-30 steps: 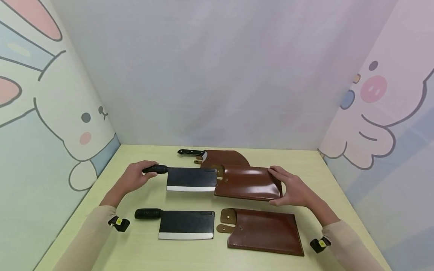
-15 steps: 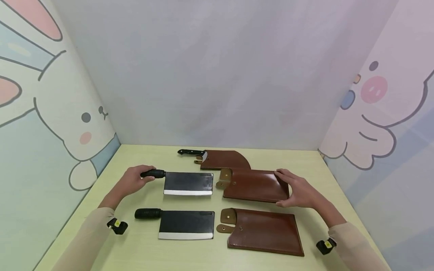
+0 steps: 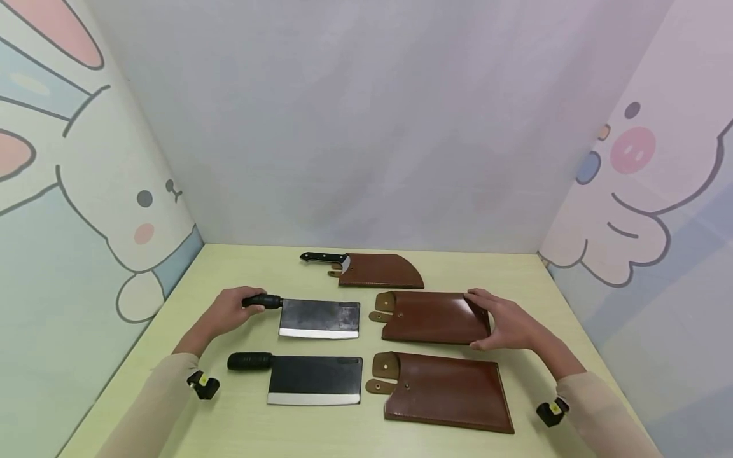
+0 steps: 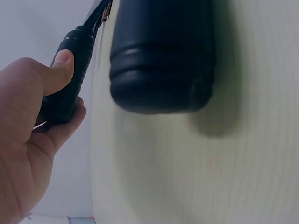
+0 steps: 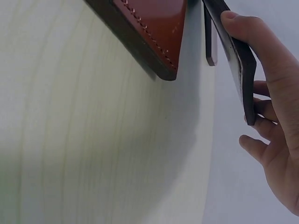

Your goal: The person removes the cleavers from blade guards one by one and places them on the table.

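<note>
In the head view my left hand grips the black handle of the farther cleaver, thumb and fingers around it, as the left wrist view also shows. Its broad dark blade with a bright edge points right. My right hand holds the farther brown leather sheath by its right end. The right wrist view shows the thumb on one face of this sheath and fingers behind. The sheath's tabbed mouth faces the blade tip across a narrow gap.
A second cleaver lies nearer on the pale table, with a second brown sheath to its right. At the back lies a black-handled knife with its blade inside a rounded sheath. Walls enclose the table behind and at both sides.
The farther cleaver and its sheath, overlapping a second ago, have come apart. Both hands have brought them lower and nearer, the sheath shifting right, uncovering the rounded sheath at the back.
</note>
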`<state>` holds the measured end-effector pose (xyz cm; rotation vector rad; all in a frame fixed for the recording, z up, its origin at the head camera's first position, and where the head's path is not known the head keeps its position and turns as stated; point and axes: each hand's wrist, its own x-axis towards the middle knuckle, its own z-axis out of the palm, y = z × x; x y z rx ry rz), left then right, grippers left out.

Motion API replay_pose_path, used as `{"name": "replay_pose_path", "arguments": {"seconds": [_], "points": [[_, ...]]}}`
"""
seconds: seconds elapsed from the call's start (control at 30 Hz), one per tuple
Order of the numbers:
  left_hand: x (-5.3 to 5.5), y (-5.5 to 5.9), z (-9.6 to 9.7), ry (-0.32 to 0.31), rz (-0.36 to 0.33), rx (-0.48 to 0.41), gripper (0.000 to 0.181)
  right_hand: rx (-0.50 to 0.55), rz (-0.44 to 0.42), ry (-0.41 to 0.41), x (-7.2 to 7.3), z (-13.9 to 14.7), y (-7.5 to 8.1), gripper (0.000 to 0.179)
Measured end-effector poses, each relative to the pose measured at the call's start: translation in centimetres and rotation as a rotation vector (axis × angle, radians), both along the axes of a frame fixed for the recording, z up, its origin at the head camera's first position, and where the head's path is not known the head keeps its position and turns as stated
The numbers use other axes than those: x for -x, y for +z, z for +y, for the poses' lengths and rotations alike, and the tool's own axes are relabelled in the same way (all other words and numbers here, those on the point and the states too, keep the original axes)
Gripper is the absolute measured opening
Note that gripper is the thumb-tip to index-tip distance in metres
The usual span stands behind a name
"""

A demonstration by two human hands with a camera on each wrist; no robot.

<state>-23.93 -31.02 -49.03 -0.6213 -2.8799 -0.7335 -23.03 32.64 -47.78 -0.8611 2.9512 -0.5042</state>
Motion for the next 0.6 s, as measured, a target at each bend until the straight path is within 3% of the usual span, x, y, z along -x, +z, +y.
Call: {"name": "replay_pose_path", "arguments": {"seconds": [0.37, 0.6], "points": [[0.4, -0.9, -0.2, 0.014, -0.092, -0.007, 0.037, -0.039, -0.071, 0.006, 1.3, 0.1, -1.3, 0.118], [0.6, -1.4, -0.2, 0.023, -0.117, 0.017, 0.037, -0.06, -0.109, 0.01, 1.2, -0.2, -2.3, 0.118]]}}
